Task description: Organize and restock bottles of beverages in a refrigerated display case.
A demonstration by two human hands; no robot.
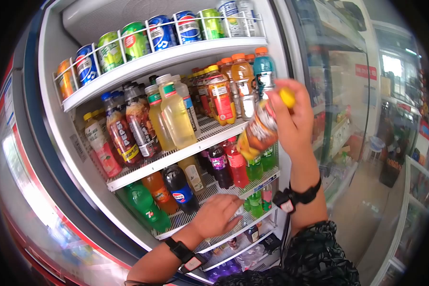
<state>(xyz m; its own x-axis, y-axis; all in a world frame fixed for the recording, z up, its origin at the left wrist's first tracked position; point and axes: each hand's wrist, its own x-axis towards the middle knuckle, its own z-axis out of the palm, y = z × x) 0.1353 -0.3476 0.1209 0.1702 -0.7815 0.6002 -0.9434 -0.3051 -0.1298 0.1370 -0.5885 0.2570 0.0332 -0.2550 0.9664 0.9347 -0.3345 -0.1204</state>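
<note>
My right hand (pixel 293 114) is closed around the neck of a yellow-capped drink bottle (pixel 260 131), held tilted in front of the middle shelf. The bottle's label is blurred; amber-brown liquid shows through it. Behind it on the shelf stands a similar yellow-capped bottle (pixel 220 95), beside orange-capped bottles (pixel 243 81) and a blue drink bottle (pixel 263 69). My left hand (pixel 217 214) holds nothing, its fingers stretched out palm down by the lower shelf's front edge. Nearest to it are a Pepsi bottle (pixel 180 188) and a red drink bottle (pixel 237 164).
An upright fridge stands open, with cans (pixel 162 32) behind a wire rail (pixel 124 38) on its top shelf. Pale yellow bottles (pixel 176 114) and a 7UP bottle (pixel 147 205) stand at centre and left. A glass door (pixel 341 71) is at the right, with the shop floor beyond.
</note>
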